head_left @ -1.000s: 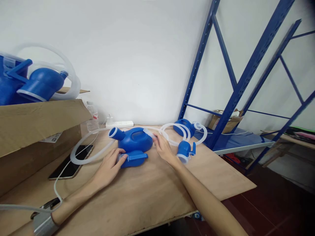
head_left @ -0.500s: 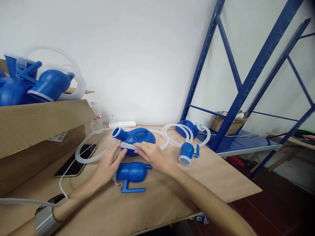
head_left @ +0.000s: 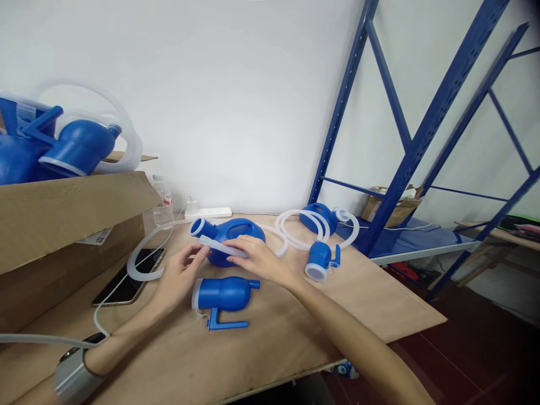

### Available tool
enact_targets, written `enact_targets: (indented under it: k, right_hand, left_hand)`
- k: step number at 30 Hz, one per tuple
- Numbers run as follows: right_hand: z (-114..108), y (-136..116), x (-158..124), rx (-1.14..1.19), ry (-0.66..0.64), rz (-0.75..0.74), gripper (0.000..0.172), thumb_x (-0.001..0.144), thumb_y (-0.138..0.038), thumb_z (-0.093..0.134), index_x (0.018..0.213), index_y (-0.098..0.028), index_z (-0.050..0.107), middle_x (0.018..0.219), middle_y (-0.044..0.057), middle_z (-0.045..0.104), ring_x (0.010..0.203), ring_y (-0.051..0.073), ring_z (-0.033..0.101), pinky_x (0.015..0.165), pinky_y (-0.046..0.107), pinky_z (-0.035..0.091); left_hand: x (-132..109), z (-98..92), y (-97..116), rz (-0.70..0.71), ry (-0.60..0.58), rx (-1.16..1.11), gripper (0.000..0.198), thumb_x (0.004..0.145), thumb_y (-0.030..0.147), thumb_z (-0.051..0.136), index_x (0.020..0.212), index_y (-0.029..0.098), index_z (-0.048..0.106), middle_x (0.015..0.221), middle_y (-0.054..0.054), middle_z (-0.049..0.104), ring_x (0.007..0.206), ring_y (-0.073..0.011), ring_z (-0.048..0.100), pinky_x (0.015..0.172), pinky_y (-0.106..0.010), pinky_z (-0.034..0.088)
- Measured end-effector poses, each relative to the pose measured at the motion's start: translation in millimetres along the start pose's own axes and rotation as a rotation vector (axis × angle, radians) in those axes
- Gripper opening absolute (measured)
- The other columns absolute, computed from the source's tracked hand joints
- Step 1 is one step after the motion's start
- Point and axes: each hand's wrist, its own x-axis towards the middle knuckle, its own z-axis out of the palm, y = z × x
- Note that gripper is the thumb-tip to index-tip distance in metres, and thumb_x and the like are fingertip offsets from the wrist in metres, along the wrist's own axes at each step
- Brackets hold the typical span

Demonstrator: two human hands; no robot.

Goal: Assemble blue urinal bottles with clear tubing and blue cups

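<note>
In my right hand [head_left: 253, 256] is the ridged end of a translucent plastic tube [head_left: 223, 248], pinched between thumb and fingers. My left hand [head_left: 185, 267] has its thumb and fingertips drawn together at the tube's tip, against its lower side. Right behind the tube lies a blue urinal bottle [head_left: 240, 230], its wide white-rimmed mouth facing up and left. Nearer to me, a blue cup-shaped urinal head [head_left: 225, 293] rests on its side, with a white lid at the left, a narrow spout at the right and an L-shaped handle.
A cardboard box [head_left: 76, 211] holding several blue urinal parts stands at left. Beside it are a phone [head_left: 129, 278], water bottle [head_left: 163, 202] and power strip [head_left: 208, 213]. At right lie a second bottle [head_left: 318, 218], coiled tubing [head_left: 287, 225], another head [head_left: 319, 256] and blue shelving [head_left: 405, 152].
The tube end has tilted, its tip now raised toward the bottle's mouth. My left hand has shifted slightly left and down along the tip. The whole view has moved a little.
</note>
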Motion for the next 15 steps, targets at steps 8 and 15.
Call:
enact_targets:
  k: [8,15]
  right_hand:
    - [-15,40,-24,-0.021,-0.002,0.117,0.027,0.097,-0.026,0.066,0.124,-0.022,0.07,0.119,0.007,0.075,0.11,0.024,0.067,0.099,0.038,0.05]
    - [-11,53,-45,-0.104,-0.192,0.243,0.017,0.1,-0.033,0.062,0.101,-0.019,0.071,0.091,0.003,0.074,0.08,0.019,0.067,0.072,0.028,0.046]
  left_hand:
    - [-1,-13.9,-2,0.159,-0.359,0.267,0.05,0.088,0.067,0.058,0.105,0.024,0.075,0.108,-0.008,0.077,0.1,-0.031,0.071,0.093,-0.044,0.057]
    - [1,-24.6,-13,0.267,-0.695,0.307,0.082,0.059,0.06,0.088,0.134,0.034,0.068,0.136,-0.01,0.069,0.123,-0.0389,0.066,0.103,-0.051,0.055]
